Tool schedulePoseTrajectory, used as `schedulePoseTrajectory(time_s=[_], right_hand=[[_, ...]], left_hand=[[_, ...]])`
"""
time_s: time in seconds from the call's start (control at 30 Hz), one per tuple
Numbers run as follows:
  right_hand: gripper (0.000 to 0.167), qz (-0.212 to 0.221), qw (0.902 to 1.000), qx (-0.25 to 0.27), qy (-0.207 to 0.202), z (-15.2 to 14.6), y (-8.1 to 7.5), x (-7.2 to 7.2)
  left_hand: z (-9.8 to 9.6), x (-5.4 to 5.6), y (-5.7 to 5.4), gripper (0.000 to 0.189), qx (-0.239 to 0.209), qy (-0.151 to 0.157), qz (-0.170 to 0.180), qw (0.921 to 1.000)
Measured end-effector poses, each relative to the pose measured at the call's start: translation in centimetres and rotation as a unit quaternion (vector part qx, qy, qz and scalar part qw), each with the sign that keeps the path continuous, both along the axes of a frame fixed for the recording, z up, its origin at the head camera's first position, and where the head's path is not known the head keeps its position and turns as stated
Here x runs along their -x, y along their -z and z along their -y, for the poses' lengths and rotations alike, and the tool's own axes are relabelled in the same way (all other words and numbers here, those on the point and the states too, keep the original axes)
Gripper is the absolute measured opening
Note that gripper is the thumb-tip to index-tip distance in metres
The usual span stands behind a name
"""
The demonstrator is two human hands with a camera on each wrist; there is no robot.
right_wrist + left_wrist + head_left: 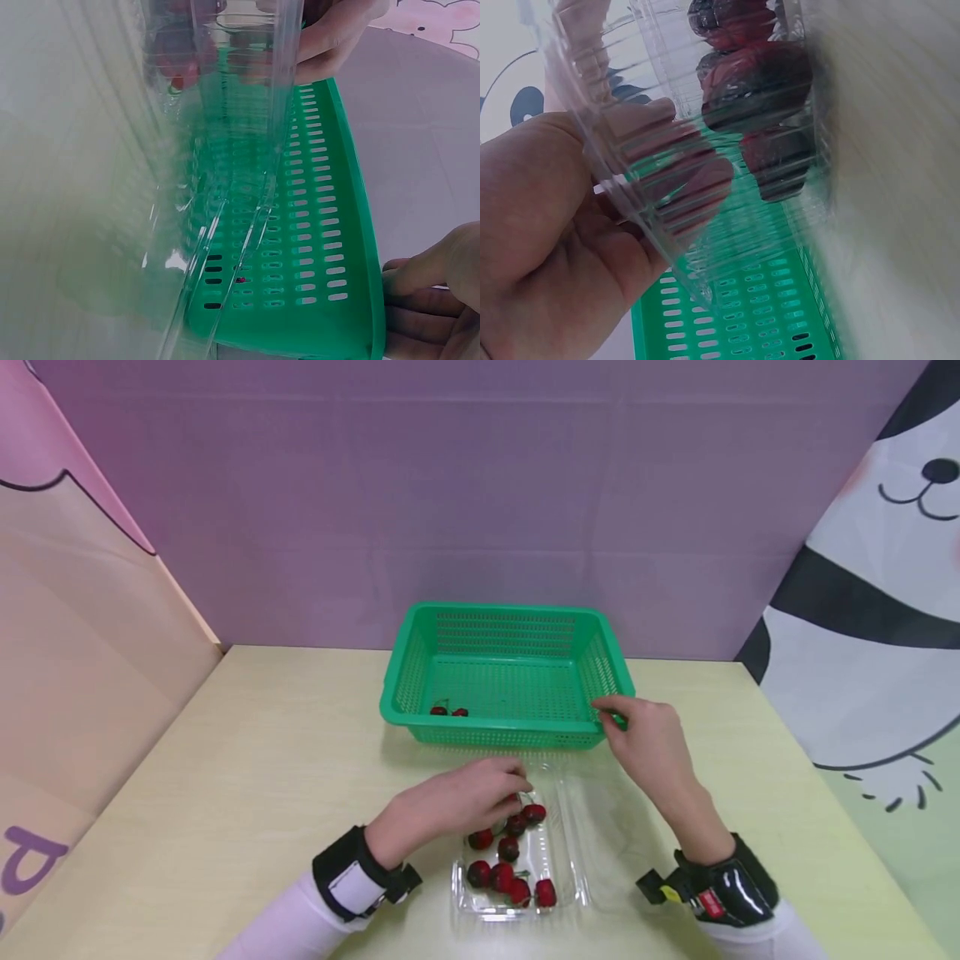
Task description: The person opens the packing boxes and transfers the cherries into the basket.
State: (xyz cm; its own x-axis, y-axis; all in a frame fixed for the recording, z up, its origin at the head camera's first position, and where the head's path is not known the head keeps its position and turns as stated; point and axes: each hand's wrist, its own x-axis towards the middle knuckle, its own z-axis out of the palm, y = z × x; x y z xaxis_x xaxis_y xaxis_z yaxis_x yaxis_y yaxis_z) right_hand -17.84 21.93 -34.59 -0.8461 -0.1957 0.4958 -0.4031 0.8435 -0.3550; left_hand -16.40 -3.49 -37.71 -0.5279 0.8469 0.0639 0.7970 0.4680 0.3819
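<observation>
A clear plastic clamshell box (565,893) holds several dark red cherries (501,877), some with green stems. Over its far left side my left hand (468,797) reaches in, fingers bent downward, fingertips right by the upper cherries. The left wrist view shows these fingers (705,184) spread apart through the ribbed plastic. My right hand (652,747) is at the front right corner of a green basket (517,727), thumb and forefinger apart at the rim, nothing visible between them. In the right wrist view its fingertips are partly hidden behind the rim.
Two cherries (448,711) lie inside the basket near its front left. The box's transparent lid (618,843) spreads open to the right on the pale wooden table (285,760). A purple backdrop (495,502) rises directly behind the basket.
</observation>
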Motion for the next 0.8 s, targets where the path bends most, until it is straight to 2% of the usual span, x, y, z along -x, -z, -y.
schedulePoseTrajectory(time_s=[0.53, 0.8], right_hand=[[0.017, 0.007, 0.9999, 0.006, -0.004, -0.04, 0.03, -0.08], [0.017, 0.003, 1.0, 0.006, -0.004, -0.11, 0.09, -0.07]], left_hand=[[0.2, 0.23, 0.0, 0.019, -0.025, 0.002, 0.01, 0.9996], [0.19, 0.31, 0.06, 0.017, -0.022, -0.001, 0.0, 0.9998]])
